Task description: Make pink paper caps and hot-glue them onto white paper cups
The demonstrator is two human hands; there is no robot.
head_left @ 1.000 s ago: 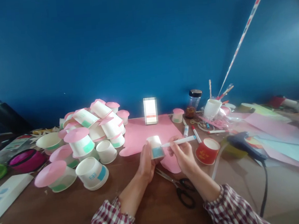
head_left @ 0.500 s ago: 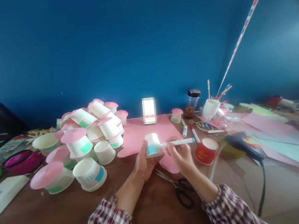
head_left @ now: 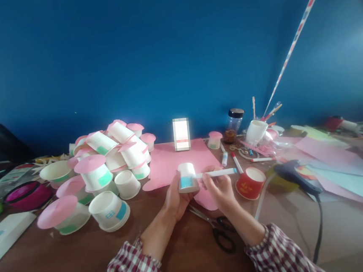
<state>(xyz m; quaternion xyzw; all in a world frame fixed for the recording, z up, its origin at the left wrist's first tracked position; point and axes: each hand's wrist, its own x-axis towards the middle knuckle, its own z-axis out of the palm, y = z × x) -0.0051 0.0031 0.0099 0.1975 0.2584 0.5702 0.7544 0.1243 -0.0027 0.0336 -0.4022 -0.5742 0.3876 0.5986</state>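
My left hand (head_left: 175, 197) is closed around a small white paper cup (head_left: 187, 177) with a light blue label, held upside down above the brown table. My right hand (head_left: 220, 188) grips a white marker (head_left: 218, 173) with a blue end, lying level, its tip touching the cup's right side. Under both hands lies a pink paper sheet (head_left: 177, 161). Black-handled scissors (head_left: 219, 229) rest on the table just below my right wrist. A red paper cup (head_left: 250, 183) stands right of my right hand.
A heap of white cups with pink paper lids (head_left: 107, 163) fills the left side. A blue glue gun (head_left: 295, 177) with a black cord lies at the right, beside coloured paper sheets (head_left: 342, 160). A jar (head_left: 234, 125), loose markers (head_left: 229, 159) and a white cup (head_left: 256, 131) stand by the blue wall.
The cup has been turned slightly in my left hand and raised a little. The marker stays against its side. The view shifted slightly.
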